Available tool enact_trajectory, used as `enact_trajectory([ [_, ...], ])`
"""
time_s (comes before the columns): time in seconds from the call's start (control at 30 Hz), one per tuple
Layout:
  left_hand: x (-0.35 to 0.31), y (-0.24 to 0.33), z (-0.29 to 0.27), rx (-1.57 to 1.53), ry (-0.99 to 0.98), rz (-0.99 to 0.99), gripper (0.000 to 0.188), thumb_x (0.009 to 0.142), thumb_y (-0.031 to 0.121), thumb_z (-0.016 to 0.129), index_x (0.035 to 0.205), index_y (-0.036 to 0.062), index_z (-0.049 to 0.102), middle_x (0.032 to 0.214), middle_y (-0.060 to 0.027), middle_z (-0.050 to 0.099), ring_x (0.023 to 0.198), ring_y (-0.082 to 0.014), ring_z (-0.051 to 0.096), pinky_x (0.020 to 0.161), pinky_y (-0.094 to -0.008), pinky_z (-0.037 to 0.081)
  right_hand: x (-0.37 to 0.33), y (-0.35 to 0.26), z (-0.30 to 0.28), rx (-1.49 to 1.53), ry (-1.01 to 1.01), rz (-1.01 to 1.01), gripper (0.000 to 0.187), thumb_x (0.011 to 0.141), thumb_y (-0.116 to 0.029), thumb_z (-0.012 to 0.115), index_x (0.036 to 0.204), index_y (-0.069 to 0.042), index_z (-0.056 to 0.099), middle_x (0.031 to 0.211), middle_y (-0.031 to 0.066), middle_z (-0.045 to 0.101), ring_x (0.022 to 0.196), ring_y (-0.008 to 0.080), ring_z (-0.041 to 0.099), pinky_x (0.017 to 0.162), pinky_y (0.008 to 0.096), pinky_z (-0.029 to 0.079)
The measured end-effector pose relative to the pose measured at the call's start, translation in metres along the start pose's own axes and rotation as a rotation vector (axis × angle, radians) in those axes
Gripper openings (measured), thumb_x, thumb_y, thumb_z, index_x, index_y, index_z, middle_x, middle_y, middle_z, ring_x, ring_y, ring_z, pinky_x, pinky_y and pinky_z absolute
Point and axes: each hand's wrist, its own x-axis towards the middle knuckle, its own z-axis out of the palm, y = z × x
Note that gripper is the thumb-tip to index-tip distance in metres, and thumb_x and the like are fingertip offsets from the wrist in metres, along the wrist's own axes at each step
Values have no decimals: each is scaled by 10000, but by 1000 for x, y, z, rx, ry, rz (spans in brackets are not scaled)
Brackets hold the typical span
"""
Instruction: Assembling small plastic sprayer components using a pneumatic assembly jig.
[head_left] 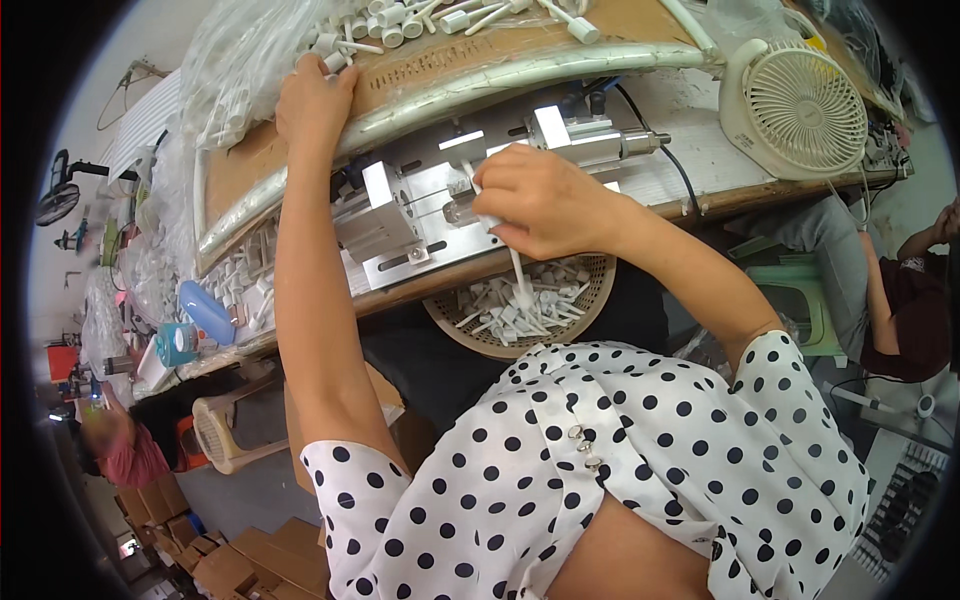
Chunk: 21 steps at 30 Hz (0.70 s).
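At the far left of the cardboard-lined tray (400, 85), my left hand (313, 105) has its fingers curled on a small white plastic part (335, 60) with a cup-shaped head. My right hand (540, 200) is closed in a pinch at the metal fixture (385, 205) on the bench. A bit of white plastic part (488, 222) shows at its fingertips, the rest being hidden by the fingers. Just below that hand, another stemmed white part (522, 285) stands upright over the round basket (598, 305), which holds many similar parts.
More white parts (400, 22) lie in the tray behind the fixture. A white fan (800, 110) stands at the right on the bench. Clear plastic bags (235, 70), a blue bottle (207, 312) and a teal container (177, 343) are at the left. Another person (905, 310) sits at the right.
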Motion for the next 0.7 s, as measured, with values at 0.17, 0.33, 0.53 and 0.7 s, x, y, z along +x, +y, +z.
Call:
enact_trajectory([
  [0.17, 8, -22, -3, 17, -61, 38, 370, 736, 354, 592, 956, 57, 594, 871, -157, 630, 850, -326, 594, 736, -413, 451, 7, -4, 4, -103, -57, -35, 71, 609, -56, 571, 618, -42, 501, 652, 74, 507, 680, 239, 509, 680, 326, 413],
  [0.33, -24, -34, -47, -796, -329, -261, 254, 798, 197, 605, 956, -1, 591, 817, -70, 611, 693, -154, 587, 562, -231, 452, 11, -10, -2, -138, -238, 66, 154, 603, -93, 629, 702, -41, 523, 726, 84, 522, 750, 233, 540, 670, 343, 428],
  [0.53, -104, -22, -59, -1372, -234, -387, 202, 817, 106, 589, 963, -33, 572, 772, -75, 592, 632, -108, 562, 527, -205, 447, 28, 26, -44, 289, -123, 276, 226, 719, -65, 591, 945, -50, 604, 874, 74, 600, 851, 213, 575, 728, 296, 467],
  [0.7, -179, 39, -36, -1043, -94, 35, 202, 722, -14, 631, 920, 7, 598, 1025, -79, 533, 729, -94, 529, 547, -209, 469, 30, 78, -123, -566, -45, 359, 161, 747, -145, 547, 798, -14, 624, 784, 180, 600, 751, 336, 568, 720, 403, 437],
])
